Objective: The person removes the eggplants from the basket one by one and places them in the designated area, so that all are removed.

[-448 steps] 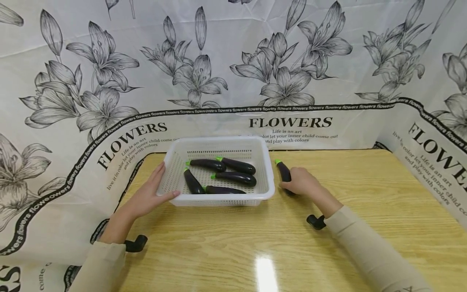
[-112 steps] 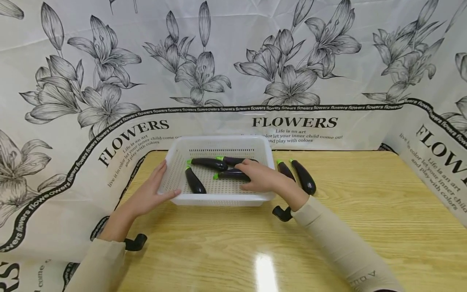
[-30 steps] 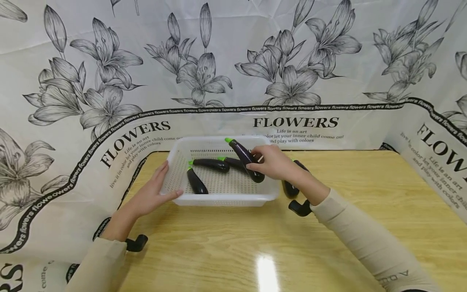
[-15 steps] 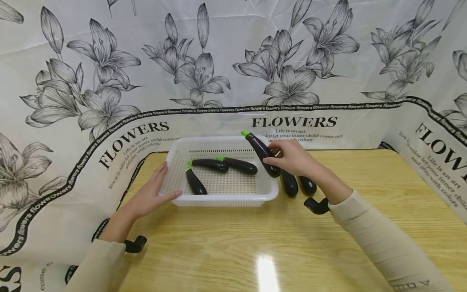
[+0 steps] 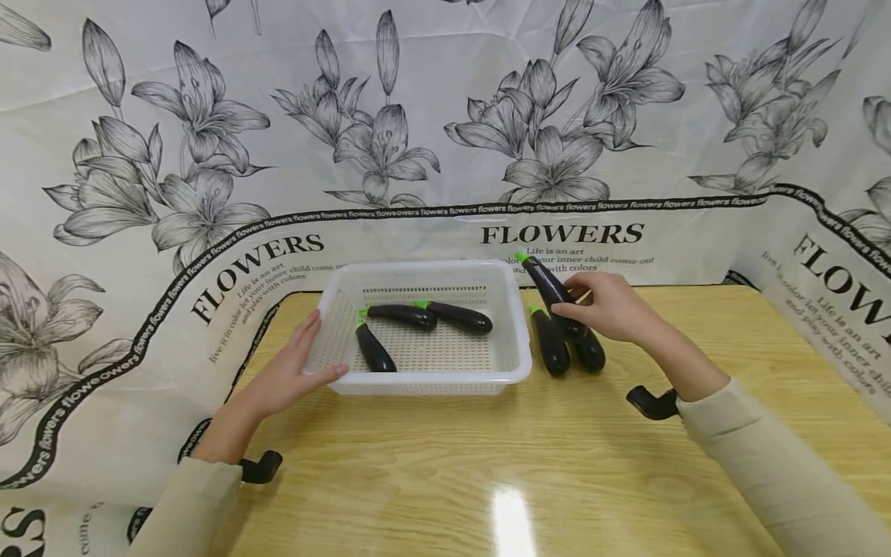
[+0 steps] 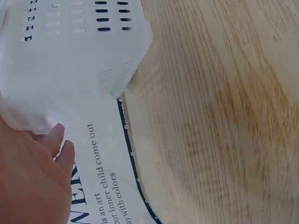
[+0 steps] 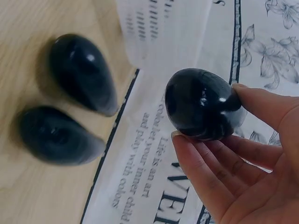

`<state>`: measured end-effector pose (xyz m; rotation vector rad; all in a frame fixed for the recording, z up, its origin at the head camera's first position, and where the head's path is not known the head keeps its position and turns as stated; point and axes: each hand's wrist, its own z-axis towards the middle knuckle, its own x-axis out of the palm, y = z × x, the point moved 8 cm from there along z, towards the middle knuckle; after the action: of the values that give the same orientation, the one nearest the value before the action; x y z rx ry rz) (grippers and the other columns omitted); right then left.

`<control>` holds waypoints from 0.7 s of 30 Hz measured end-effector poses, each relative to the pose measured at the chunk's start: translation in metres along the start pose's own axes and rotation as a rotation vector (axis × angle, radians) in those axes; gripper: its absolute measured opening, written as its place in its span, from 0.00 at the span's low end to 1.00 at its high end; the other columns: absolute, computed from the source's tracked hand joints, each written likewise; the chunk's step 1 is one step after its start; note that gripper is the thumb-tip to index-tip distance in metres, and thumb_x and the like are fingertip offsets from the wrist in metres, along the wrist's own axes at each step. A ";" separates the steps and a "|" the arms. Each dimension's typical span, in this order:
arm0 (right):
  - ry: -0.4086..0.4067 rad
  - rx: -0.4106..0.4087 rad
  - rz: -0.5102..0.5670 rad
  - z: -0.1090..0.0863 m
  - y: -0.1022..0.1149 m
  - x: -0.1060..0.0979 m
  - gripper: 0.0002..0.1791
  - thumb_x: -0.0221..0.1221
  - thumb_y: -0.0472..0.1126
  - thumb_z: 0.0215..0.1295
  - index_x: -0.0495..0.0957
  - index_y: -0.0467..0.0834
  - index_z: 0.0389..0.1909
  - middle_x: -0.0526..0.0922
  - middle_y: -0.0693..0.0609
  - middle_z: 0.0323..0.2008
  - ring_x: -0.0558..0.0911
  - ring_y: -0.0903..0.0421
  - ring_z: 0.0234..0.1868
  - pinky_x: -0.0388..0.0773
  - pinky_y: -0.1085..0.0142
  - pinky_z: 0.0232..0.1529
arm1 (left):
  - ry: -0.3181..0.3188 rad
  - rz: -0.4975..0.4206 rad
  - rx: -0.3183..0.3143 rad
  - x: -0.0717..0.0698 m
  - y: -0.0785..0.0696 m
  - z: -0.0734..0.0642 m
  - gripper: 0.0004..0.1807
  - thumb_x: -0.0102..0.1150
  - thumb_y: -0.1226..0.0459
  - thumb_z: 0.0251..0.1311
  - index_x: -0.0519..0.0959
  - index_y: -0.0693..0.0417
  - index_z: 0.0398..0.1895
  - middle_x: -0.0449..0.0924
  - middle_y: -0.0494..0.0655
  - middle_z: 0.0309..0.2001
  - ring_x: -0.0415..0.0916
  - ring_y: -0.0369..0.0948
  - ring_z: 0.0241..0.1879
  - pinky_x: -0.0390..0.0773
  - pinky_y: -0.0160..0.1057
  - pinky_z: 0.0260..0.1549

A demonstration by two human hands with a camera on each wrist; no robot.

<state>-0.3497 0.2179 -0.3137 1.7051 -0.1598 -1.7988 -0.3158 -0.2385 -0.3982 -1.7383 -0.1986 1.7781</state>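
At three o'clock, the slick eggplant (image 5: 551,287) my right hand (image 5: 604,306) pinched could have slipped; my left hand (image 5: 283,373) held the basket (image 5: 431,378) at nine.

Before you, the cloth (image 5: 445,139) reads "FLOWERS" and "Life is an art"; its black band (image 5: 445,210) repeats "flowers".

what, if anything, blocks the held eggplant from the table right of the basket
Two eggplants lie there; in the head view the held eggplant overlaps the right one. Farther right, no other object blocks the table.
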 end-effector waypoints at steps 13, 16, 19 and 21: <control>0.010 0.086 -0.065 -0.020 -0.057 -0.013 0.33 0.63 0.50 0.72 0.73 0.25 0.63 0.82 0.27 0.51 0.84 0.32 0.46 0.83 0.42 0.46 | 0.005 0.006 0.002 0.002 0.000 0.000 0.58 0.59 0.38 0.67 0.37 0.57 0.84 0.32 0.56 0.83 0.44 0.65 0.78 0.54 0.69 0.70; 0.015 0.107 -0.069 -0.021 -0.068 -0.013 0.34 0.62 0.50 0.72 0.72 0.24 0.63 0.81 0.26 0.52 0.83 0.30 0.49 0.82 0.41 0.47 | 0.002 0.015 0.002 0.002 0.000 0.001 0.58 0.58 0.38 0.67 0.37 0.57 0.84 0.32 0.56 0.83 0.44 0.66 0.78 0.54 0.70 0.70; 0.016 0.132 -0.080 -0.021 -0.080 -0.012 0.35 0.62 0.51 0.72 0.72 0.24 0.63 0.81 0.26 0.52 0.82 0.31 0.51 0.81 0.40 0.48 | 0.001 0.018 -0.002 0.001 0.001 0.001 0.58 0.58 0.38 0.67 0.36 0.56 0.84 0.32 0.54 0.83 0.43 0.65 0.78 0.54 0.70 0.71; 0.017 0.147 -0.083 -0.022 -0.087 -0.011 0.35 0.61 0.51 0.73 0.72 0.23 0.63 0.81 0.26 0.51 0.81 0.32 0.51 0.81 0.40 0.48 | 0.006 0.015 -0.005 0.002 0.001 0.001 0.59 0.58 0.38 0.67 0.36 0.56 0.84 0.31 0.54 0.83 0.42 0.65 0.78 0.53 0.70 0.71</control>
<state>-0.3617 0.2993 -0.3510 1.8539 -0.2216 -1.8719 -0.3170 -0.2378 -0.3998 -1.7526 -0.1881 1.7839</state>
